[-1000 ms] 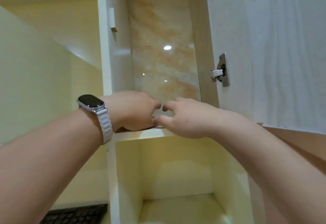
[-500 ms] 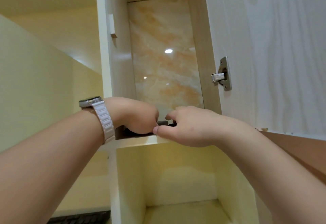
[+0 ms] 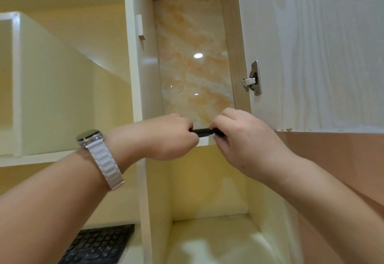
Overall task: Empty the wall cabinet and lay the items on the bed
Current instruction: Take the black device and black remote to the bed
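Both hands are up at the cabinet, close together: my left hand and right hand each pinch one end of a slim black item, which bridges the short gap between them. It sits just above the shelf lip; whether it touches the board I cannot tell. I judge it light, rigid and smooth, perhaps slippery, so one firm grip round its middle should carry it. Beyond my hands stands the marbled back panel; past my right hand, the open door.
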